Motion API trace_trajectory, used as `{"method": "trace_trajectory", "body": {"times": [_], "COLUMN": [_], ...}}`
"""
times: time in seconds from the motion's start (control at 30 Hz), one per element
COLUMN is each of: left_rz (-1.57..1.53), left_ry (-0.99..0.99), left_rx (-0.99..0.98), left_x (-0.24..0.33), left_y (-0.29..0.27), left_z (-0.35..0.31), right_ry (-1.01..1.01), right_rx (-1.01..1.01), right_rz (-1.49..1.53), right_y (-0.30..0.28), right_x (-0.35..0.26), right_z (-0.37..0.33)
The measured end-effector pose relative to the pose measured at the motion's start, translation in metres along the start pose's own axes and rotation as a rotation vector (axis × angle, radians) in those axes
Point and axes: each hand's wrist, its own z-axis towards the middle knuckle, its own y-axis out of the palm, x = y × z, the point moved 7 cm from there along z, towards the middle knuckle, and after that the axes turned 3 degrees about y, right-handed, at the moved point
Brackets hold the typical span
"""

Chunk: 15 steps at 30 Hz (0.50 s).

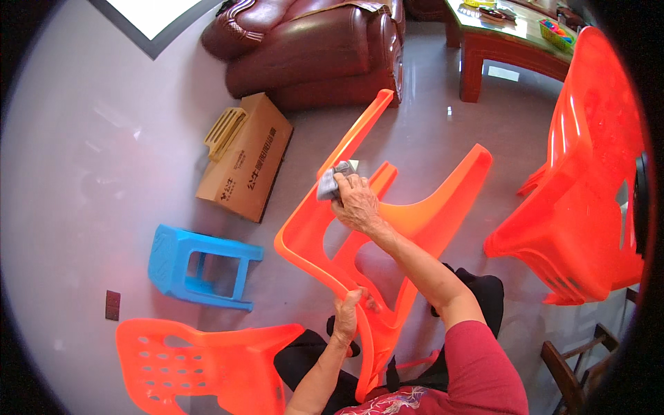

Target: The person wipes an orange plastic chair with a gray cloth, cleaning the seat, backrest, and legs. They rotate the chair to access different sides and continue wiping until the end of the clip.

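An orange plastic chair point(443, 221) is tipped over in front of me, its legs pointing up and away. My left hand point(347, 312) grips the chair's edge close to my body, fingers curled around it. Farther out, my right hand point(357, 203) presses a grey cloth point(333, 181) against one of the chair's legs. The fingers are closed on the bunched cloth, and part of it is hidden under them.
At left are a blue stool point(169, 263) on its side and another orange chair point(214, 366). A cardboard box point(252, 159) with a yellow plastic piece point(225, 131) lies before a brown sofa point(297, 69). Stacked orange chairs point(581, 207) stand right; a wooden table point(474, 52) is behind.
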Motion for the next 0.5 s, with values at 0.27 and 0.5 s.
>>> {"method": "trace_trajectory", "body": {"times": [0.27, 0.5], "left_rz": [-0.026, -0.095], "left_ry": [0.025, -0.004], "left_rx": [0.019, -0.011], "left_x": [0.004, -0.002], "left_y": [0.000, -0.010], "left_z": [0.006, 0.008], "right_ry": [-0.390, -0.475], "right_rx": [-0.011, -0.100], "right_rz": [-0.407, -0.503], "right_y": [-0.018, -0.080], "right_x": [0.017, 0.045], "right_z": [-0.042, -0.102]}}
